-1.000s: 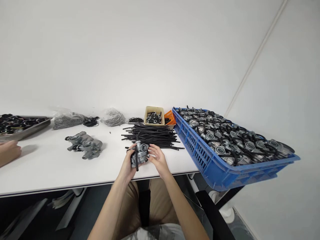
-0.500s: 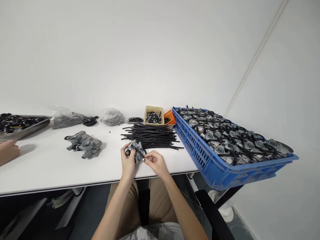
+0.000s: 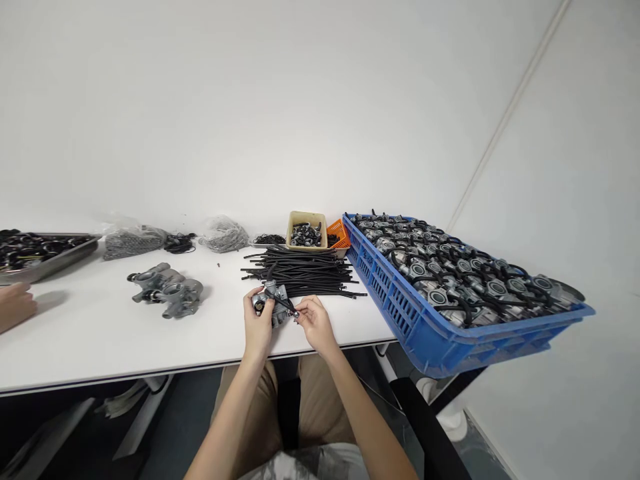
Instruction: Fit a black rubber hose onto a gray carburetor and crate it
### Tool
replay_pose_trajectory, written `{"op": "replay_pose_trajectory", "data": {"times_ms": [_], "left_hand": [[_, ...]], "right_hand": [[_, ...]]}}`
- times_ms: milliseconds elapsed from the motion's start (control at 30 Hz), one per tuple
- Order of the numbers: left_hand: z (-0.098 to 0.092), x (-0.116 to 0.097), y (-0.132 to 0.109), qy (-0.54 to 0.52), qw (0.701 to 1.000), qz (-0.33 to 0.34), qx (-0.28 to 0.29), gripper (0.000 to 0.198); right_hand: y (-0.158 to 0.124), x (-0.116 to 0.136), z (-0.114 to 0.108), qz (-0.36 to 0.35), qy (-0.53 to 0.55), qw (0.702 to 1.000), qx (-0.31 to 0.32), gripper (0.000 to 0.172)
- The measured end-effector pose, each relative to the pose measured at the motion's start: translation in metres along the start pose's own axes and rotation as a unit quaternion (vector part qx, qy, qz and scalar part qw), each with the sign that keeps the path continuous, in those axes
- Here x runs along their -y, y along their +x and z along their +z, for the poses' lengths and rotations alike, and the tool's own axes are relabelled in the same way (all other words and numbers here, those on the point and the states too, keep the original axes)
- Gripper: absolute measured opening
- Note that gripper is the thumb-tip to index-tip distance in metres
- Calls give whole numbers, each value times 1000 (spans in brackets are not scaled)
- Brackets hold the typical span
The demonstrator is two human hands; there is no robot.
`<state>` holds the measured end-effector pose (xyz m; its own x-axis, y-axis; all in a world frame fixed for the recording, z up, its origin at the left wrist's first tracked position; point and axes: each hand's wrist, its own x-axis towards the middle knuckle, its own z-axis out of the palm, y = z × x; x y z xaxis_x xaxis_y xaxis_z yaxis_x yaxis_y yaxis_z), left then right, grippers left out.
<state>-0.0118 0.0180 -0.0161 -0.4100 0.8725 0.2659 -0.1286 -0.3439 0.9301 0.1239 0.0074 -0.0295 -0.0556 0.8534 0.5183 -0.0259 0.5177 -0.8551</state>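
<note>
Co-worker's hand (image 3: 15, 305): at nine o'clock, far left edge of the desk (image 3: 100, 340), resting just below a metal tray (image 3: 47, 257) of dark rings; not part of the work in hand.
Spare carburetors (image 3: 167, 290): at ten o'clock from the hands, lying apart on bare desk; leave where they lie so parts do not mix.
Bagged parts (image 3: 225, 235): at eleven o'clock, along the wall, beside another clear bag.
Left hand (image 3: 258, 325): grip closed around the carburetor (image 3: 273, 303), thumb on top; hold the body steady and low, just over the desk edge, so the other hand works against a fixed part.
Carburetor place: between both hands at the near edge of the desk, six o'clock from the hose pile.
Right hand (image 3: 313, 321): fingertips pinched on the free end of a black hose (image 3: 286, 306) that runs across the carburetor; pinch close to the end, keep the hose in line with its fitting, push straight and not at a slant.
Hose pile (image 3: 305, 273): at twelve o'clock, just beyond the hands, close enough for a short reach.
Beige bin (image 3: 307, 231): at twelve o'clock, behind the pile, small dark fittings inside; orange basket touching its right side.
Blue crate (image 3: 450, 337): at two o'clock, overhanging the desk's right end, full of carburetors with hoses on; judged fit to tip under a careless push.
</note>
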Motion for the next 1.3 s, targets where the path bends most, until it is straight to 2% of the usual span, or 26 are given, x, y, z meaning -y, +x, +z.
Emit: {"op": "replay_pose_trajectory", "data": {"times_ms": [300,600,800,867,1033,1200,1300], "left_hand": [[-2,4,1,14,999,24,15,31],[-1,1,0,-7,1000,-4,10,32],[-1,2,-1,8,1000,20,3,28],[-1,3,0,15,1000,22,3,27],[-1,2,0,25,999,24,2,26],[-2,3,-1,-20,1000,-5,18,29],[-3,6,0,-35,999,-6,29,34]], "right_hand": [[1,2,-1,-5,28,1000,0,2],[3,-1,1,45,77,996,20,12],[5,-1,2,54,3,998,-27,6],[5,0,3,72,-28,996,-46,7],[6,3,4,133,-45,989,-48,9],[6,4,5,102,-101,985,-100,12],[7,5,5,82,-96,988,-91,14]]}}
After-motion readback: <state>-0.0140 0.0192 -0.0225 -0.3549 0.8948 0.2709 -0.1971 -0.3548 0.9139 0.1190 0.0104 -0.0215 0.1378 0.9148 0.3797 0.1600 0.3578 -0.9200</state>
